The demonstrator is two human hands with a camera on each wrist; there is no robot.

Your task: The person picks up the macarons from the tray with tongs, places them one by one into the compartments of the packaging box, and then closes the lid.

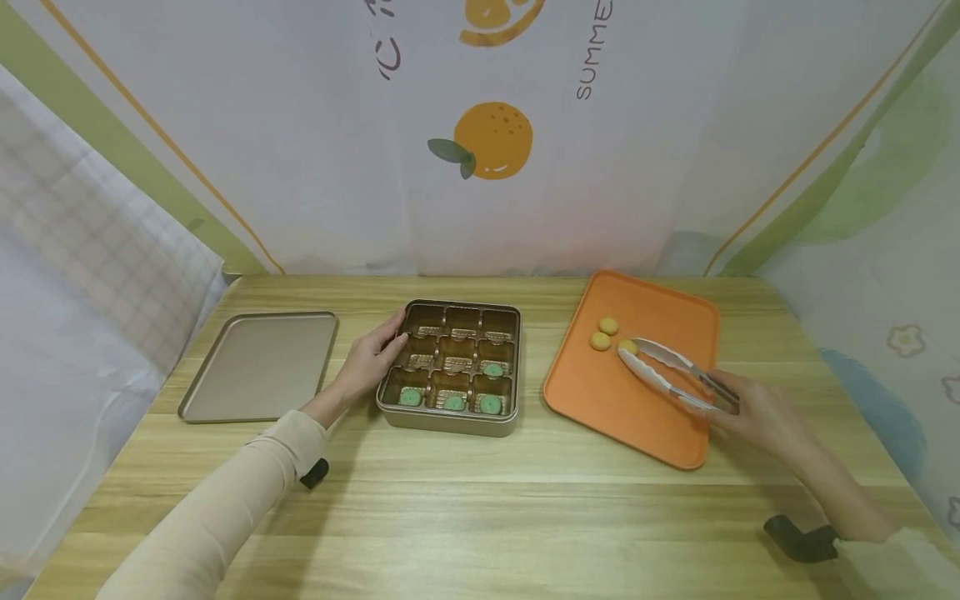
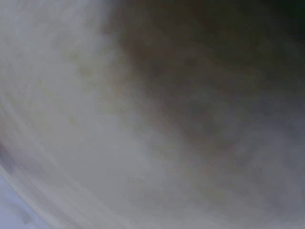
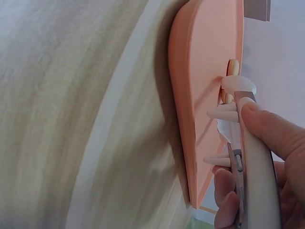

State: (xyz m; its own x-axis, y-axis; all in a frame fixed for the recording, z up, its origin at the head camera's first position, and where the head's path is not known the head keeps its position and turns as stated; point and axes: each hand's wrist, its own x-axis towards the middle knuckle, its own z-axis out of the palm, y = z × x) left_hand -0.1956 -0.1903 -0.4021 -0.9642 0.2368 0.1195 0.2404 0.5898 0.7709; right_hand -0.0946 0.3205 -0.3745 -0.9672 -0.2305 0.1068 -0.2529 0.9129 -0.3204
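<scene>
Orange round-cornered tray (image 1: 600, 400), yellow discs (image 1: 601, 341), scalloped tongs (image 1: 652, 377)

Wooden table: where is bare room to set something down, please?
The widest bare patch of the wooden table lies in front of the compartment box, between the sleeves. A narrower strip runs between box and orange tray. It is crowded at the box's left, where the left hand holds it, and around the tongs, right hand and yellow pieces.

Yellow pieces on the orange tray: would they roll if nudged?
Probably not: the yellow pieces look squat and lie flat, so sliding seems likelier. The orange tray has a raised rim that might stop strays. They're small, so probably light.
</scene>
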